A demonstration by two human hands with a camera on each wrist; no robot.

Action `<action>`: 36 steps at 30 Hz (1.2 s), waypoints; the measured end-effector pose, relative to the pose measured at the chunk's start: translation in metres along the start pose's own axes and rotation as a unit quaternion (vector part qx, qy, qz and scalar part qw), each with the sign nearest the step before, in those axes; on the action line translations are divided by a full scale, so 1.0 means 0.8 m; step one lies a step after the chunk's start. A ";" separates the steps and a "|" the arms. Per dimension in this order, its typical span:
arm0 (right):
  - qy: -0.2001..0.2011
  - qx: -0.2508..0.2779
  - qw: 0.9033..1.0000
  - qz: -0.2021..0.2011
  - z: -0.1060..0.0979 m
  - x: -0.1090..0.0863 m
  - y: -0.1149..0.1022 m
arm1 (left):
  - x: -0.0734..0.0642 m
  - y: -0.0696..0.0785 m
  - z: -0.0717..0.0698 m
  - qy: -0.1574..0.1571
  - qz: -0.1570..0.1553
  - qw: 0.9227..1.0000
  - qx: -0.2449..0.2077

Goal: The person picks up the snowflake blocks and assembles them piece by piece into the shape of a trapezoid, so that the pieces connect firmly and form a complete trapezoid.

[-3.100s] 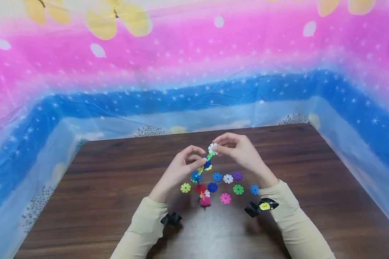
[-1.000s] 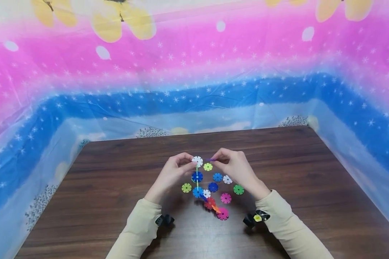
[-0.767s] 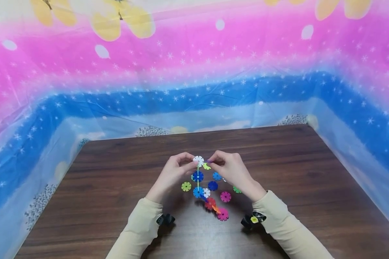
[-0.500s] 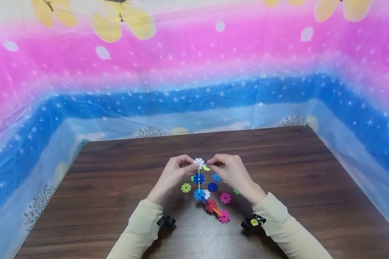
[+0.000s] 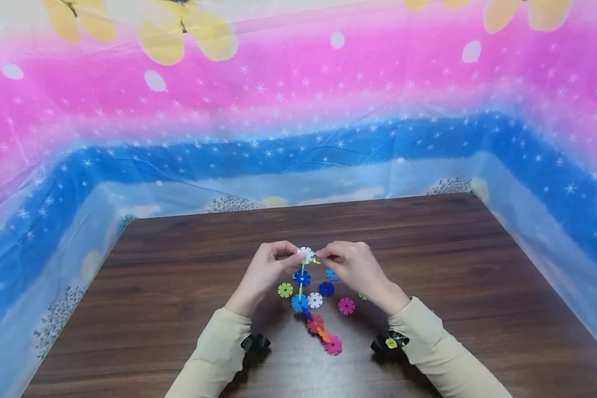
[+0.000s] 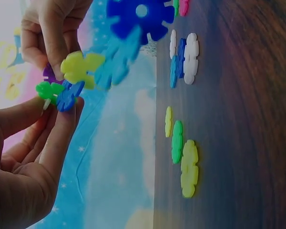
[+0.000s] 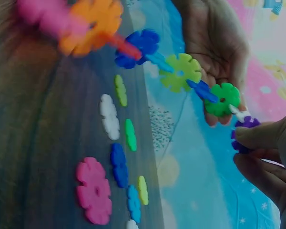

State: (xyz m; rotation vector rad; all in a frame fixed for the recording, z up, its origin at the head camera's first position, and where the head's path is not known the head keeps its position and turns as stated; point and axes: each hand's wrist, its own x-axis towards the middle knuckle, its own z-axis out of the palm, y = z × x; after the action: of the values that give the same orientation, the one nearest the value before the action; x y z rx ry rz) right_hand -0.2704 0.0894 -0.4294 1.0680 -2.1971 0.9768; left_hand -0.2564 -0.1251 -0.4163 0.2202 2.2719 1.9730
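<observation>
A chain of notched plastic snowflake discs hangs in the air. Its lowest disc is pink [image 5: 333, 345], followed upward by orange, red, blue, light blue, yellow, blue and green pieces. At the top, a white disc [image 5: 305, 254] is pinched between the thumb and fingers of my left hand [image 5: 258, 273]. My right hand [image 5: 362, 272] pinches a purple disc [image 7: 247, 133], which meets the edge of the white one. Whether their slots are fully joined cannot be seen. In the left wrist view, the green disc [image 6: 48, 89] and blue disc [image 6: 69, 96] sit near the left fingertips.
Loose discs lie on the dark wooden table [image 5: 179, 309] below the hands: a yellow-green disc [image 5: 285, 290], a white disc [image 5: 315, 300], a dark blue disc [image 5: 326, 288], a pink disc [image 5: 346, 305] and others. A patterned cloth [image 5: 298, 110] encloses the table's far sides.
My right hand has moved left and slightly down, bringing the purple disc against the white one. The left hand keeps its pinch, and the chain's pink end has swung left and lower.
</observation>
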 end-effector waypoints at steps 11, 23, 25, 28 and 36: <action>0.020 0.000 1.000 -0.009 0.005 -0.002 -0.005 | -0.007 -0.003 0.003 0.019 0.003 1.000 -0.013; 0.011 0.004 1.000 0.006 0.011 -0.002 -0.008 | -0.010 -0.001 0.005 0.026 0.002 1.000 0.004; 0.007 0.003 1.000 0.011 0.011 -0.001 -0.008 | -0.010 0.000 0.004 0.021 -0.003 1.000 0.008; 0.001 0.005 1.000 0.017 0.011 -0.001 -0.007 | -0.008 0.000 0.003 0.009 -0.013 1.000 0.007; -0.132 0.053 0.970 0.199 -0.016 0.004 0.003 | -0.001 -0.003 0.002 -0.008 -0.027 0.999 0.022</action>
State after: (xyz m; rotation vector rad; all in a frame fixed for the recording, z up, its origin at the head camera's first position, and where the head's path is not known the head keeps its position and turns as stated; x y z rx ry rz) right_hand -0.2726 0.0989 -0.4198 0.8577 -2.6742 1.1879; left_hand -0.2554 -0.1239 -0.4187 0.1780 2.2882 1.8897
